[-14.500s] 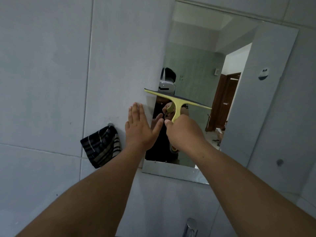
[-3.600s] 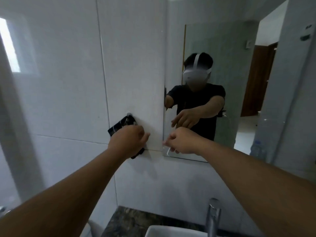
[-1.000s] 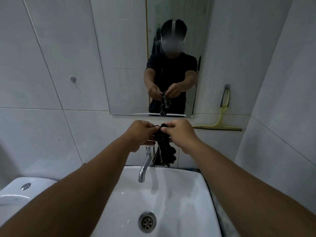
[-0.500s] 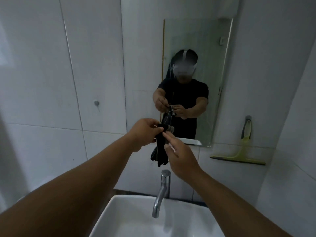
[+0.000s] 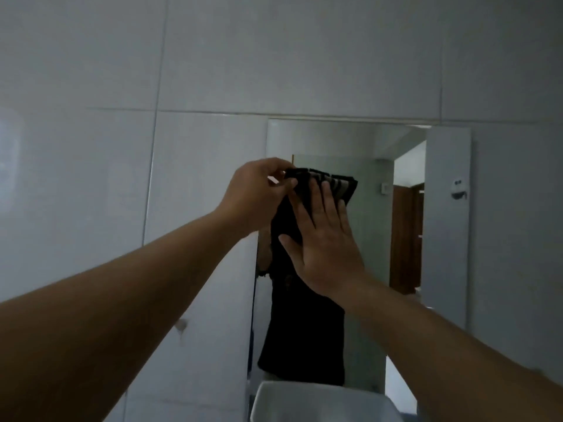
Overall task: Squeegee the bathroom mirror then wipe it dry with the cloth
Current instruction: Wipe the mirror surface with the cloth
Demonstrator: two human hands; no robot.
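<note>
While drying starts: dark striped cloth (image 5: pixel 323 184) lies against the frameless wall mirror (image 5: pixel 444 226), near its upper left corner.
Right hand (image 5: pixel 323 239): fingers spread flat, pressing the cloth to the glass.
Left hand (image 5: pixel 259 193): pinches the cloth's top left edge.
Doing it well: keep the palm flat, overlap strokes downward.
Nearby: white basin (image 5: pixel 316 403) below the mirror's bottom edge; nothing blocks the glass.

Dark striped cloth (image 5: pixel 332 185) flat against upper wall mirror (image 5: pixel 374 226)
</note>
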